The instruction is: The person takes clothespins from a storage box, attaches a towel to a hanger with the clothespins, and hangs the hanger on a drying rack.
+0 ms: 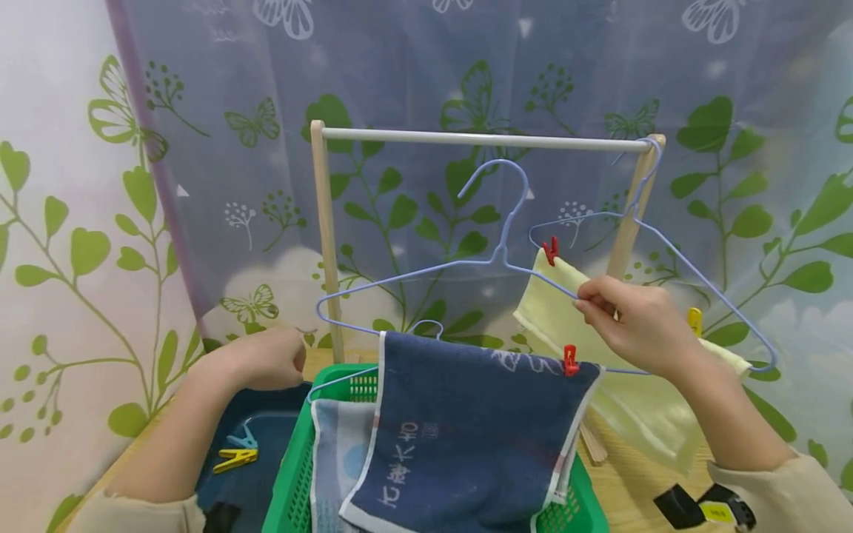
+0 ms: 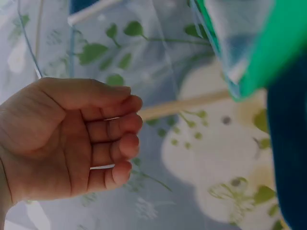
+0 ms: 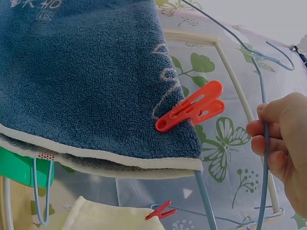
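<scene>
My right hand [image 1: 633, 322] pinches the right arm of a blue clothes hanger [image 1: 413, 272], held up in front of a small drying rack. Over the hanger's bottom bar hangs a dark blue towel [image 1: 473, 437] with white edging. A red clothespin [image 1: 570, 360] clips the towel near its right end, seen large in the right wrist view as well. My left hand [image 1: 266, 360] hovers over the dark blue tub at left, apart from the hanger. In the left wrist view its fingers [image 2: 115, 143] bend loosely around nothing.
A pale yellow towel [image 1: 553, 296] hangs from another hanger on the rack's white rail [image 1: 480, 138], at its right end. Below, a green basket [image 1: 293, 459] holds a lighter towel [image 1: 343, 444] and hanger. The tub [image 1: 266, 481] contains yellow [image 1: 235, 460] and blue clothespins [image 1: 243, 438].
</scene>
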{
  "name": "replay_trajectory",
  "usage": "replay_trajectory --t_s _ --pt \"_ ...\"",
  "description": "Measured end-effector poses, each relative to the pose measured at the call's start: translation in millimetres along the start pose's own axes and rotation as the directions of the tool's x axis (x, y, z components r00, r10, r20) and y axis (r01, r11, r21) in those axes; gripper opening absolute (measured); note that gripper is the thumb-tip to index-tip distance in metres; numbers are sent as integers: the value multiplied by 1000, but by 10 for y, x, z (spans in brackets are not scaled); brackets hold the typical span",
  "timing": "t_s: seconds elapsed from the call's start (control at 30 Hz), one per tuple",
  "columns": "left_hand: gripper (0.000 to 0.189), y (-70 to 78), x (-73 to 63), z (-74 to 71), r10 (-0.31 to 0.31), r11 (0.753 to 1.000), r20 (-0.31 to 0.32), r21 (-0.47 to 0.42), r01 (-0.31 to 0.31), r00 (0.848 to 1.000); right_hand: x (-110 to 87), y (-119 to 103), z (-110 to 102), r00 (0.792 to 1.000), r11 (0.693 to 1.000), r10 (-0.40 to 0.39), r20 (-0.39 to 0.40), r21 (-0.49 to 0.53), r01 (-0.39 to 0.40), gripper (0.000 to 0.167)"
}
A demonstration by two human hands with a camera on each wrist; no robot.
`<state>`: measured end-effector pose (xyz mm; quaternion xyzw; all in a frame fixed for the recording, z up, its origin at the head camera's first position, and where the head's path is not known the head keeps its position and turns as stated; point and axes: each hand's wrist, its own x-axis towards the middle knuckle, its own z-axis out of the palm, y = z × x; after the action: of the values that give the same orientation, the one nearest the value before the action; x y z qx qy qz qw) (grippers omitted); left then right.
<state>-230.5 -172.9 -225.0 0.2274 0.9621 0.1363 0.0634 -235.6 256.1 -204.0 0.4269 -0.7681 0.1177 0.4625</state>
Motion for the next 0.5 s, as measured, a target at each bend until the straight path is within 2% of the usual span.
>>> replay_trajectory --t_s 0.07,0.17,0.27,0.37,0.5 --pt "32 -91 7 29 -53 999 27 -11 53 998 -8 3 -17 1000 1000 5 3 0 -5 46" --pt "26 -224 49 99 -139 990 75 -12 140 988 -17 3 -37 1000 1000 9 6 -3 -9 46" --pt "22 -381 122 203 -168 986 111 1 169 980 -17 1 -36 1000 1000 3 3 -12 -3 46" --pt "19 -529 189 340 -166 986 138 10 166 976 -11 -4 -16 1000 1000 -6 0 -15 6 46" --pt "10 -654 243 509 -186 982 170 42 182 968 -2 -23 13 1000 1000 -4 16 6 4 46"
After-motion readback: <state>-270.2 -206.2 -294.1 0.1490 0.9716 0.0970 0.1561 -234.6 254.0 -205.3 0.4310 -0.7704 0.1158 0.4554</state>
